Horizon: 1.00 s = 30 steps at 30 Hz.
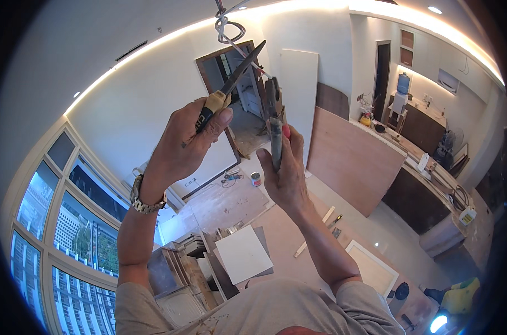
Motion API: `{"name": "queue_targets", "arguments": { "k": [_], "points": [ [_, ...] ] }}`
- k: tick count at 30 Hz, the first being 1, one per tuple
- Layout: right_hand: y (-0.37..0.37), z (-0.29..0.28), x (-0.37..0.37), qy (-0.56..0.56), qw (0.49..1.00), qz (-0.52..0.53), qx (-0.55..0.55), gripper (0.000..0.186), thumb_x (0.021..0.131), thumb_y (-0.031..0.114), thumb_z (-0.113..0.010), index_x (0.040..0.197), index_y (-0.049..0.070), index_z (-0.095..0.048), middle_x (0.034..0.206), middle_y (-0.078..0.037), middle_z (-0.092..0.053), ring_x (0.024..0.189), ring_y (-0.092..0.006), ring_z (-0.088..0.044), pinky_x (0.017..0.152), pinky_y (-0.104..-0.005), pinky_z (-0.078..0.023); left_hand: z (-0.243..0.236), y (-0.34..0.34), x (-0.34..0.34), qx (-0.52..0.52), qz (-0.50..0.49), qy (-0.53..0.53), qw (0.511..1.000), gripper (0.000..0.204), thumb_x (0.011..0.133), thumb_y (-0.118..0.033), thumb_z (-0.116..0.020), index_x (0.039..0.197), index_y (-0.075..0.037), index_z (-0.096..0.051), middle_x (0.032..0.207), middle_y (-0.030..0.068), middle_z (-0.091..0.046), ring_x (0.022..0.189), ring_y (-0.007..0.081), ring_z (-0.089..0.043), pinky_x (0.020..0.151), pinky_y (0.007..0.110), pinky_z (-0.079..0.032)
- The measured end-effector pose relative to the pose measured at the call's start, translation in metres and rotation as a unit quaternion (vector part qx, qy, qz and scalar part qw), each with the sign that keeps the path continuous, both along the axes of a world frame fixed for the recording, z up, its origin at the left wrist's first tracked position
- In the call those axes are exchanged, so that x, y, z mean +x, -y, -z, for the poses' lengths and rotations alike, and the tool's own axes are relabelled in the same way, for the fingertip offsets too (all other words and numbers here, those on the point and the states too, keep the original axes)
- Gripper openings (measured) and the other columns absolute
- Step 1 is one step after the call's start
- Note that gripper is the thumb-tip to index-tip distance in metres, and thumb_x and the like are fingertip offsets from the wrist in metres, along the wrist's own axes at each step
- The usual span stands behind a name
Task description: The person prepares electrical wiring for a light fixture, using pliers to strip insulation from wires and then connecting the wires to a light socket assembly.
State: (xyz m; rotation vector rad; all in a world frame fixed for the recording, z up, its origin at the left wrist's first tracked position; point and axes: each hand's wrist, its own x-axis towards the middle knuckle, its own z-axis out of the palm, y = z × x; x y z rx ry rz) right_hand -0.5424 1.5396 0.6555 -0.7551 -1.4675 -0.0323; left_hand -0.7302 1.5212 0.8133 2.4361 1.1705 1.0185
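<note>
Both my arms are raised toward wires (pixel 230 30) hanging in a loop from the ceiling. My left hand (pixel 197 139) is closed on a dark pointed tool (pixel 242 66), which looks like a blade, with tan tape round its black handle. My right hand (pixel 287 173) grips pliers (pixel 274 106) with worn dark jaws and a red grip partly showing. The pliers' tip is at the lower end of a red and white wire (pixel 262 72). Whether the jaws are clamped on it I cannot tell.
Below lie a white board (pixel 242 251), stacked panels (pixel 181 262), a can (pixel 256 180) and wooden strips (pixel 315 229). A large plywood sheet (pixel 348 159) leans before a cluttered counter (pixel 421 156) at right. Windows (pixel 80 223) line the left; a dark-framed doorway (pixel 236 100) opens behind the wires.
</note>
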Motion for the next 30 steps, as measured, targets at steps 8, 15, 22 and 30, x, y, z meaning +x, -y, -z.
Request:
{"name": "queue_targets", "arguments": {
  "k": [8, 15, 22, 30],
  "points": [
    [-0.012, -0.001, 0.001, 0.021, 0.998, 0.054, 0.017, 0.058, 0.096, 0.014, -0.073, 0.145, -0.004, -0.049, 0.143, -0.031, -0.041, 0.131, -0.0473, -0.049, 0.105, -0.0531, -0.047, -0.003, 0.002, 0.0, -0.02, 0.021, 0.029, 0.999, 0.049, 0.107, -0.048, -0.056, 0.102, 0.0, -0.063, 0.085, 0.0046, -0.063, 0.069, 0.0105, -0.061, 0.063, 0.027, -0.052],
    [-0.016, -0.003, -0.002, 0.033, 0.995, 0.087, 0.023, 0.057, 0.095, 0.016, -0.075, 0.143, -0.003, -0.051, 0.143, -0.03, -0.04, 0.132, -0.0477, -0.048, 0.103, -0.0548, -0.047, -0.005, 0.003, 0.002, -0.028, 0.038, 0.031, 0.998, 0.048, 0.107, -0.047, -0.056, 0.102, 0.0, -0.063, 0.086, 0.0048, -0.063, 0.071, 0.0105, -0.061, 0.063, 0.027, -0.053],
    [-0.016, -0.005, -0.002, 0.005, 0.995, 0.094, 0.016, 0.058, 0.095, 0.016, -0.075, 0.143, -0.003, -0.05, 0.144, -0.029, -0.04, 0.13, -0.0462, -0.048, 0.102, -0.0547, -0.046, -0.001, 0.001, 0.003, -0.014, 0.028, 0.028, 0.999, 0.047, 0.107, -0.047, -0.056, 0.102, 0.0, -0.063, 0.084, 0.0035, -0.062, 0.069, 0.0101, -0.061, 0.064, 0.027, -0.053],
    [-0.011, -0.015, 0.0, 0.017, 0.994, 0.099, 0.039, 0.037, 0.095, 0.012, -0.073, 0.123, -0.007, -0.057, 0.103, -0.018, -0.051, 0.085, -0.0329, -0.062, 0.064, -0.043, -0.055, 0.0, 0.003, 0.0, -0.031, 0.02, 0.017, 0.999, 0.045, 0.108, -0.044, -0.056, 0.109, 0.0, -0.063, 0.089, 0.0043, -0.063, 0.078, 0.0112, -0.063, 0.069, 0.029, -0.055]
  ]
}}
